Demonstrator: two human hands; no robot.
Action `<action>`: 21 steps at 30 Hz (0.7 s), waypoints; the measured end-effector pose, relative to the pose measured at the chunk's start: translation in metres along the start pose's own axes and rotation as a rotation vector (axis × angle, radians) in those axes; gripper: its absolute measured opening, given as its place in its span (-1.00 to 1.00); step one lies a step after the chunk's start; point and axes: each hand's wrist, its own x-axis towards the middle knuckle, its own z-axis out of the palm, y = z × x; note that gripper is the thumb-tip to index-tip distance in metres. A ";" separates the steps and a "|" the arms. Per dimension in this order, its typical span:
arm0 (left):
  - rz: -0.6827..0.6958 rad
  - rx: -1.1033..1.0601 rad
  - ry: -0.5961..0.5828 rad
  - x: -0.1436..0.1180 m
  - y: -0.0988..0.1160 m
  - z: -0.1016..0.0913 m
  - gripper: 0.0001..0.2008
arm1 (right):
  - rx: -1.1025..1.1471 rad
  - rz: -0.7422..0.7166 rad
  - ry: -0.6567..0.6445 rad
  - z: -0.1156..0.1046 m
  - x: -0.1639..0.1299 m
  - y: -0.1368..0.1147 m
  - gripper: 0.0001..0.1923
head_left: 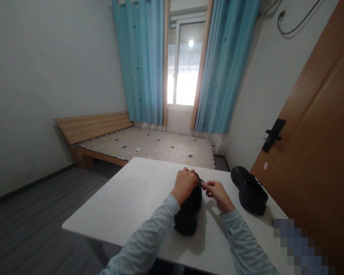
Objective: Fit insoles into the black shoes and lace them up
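A black lace-up shoe point(189, 214) stands on the white table point(117, 202) in front of me, its heel toward me. My left hand point(185, 184) lies over the shoe's upper, fingers curled onto it and covering much of its front. At the shoe's right side, my right hand point(217, 194) pinches a black shoelace point(201, 181) between thumb and fingertips. A second black shoe point(249, 191) with laces rests near the table's right edge, apart from both hands.
Beyond the table is a bed point(166, 145) with a patterned mattress and a white remote point(138, 150) on it. A wooden door point(309, 114) with a black handle point(273, 135) stands at the right. Blue curtains point(145, 61) flank the window point(186, 65).
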 end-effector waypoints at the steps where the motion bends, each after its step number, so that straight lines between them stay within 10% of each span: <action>1: 0.002 -0.001 -0.003 0.000 0.000 0.000 -0.92 | 0.003 -0.006 -0.004 0.000 0.000 0.000 -0.80; 21: 0.071 0.172 0.020 0.001 -0.006 -0.005 -0.83 | 0.071 -0.241 0.087 0.005 0.007 0.003 -0.77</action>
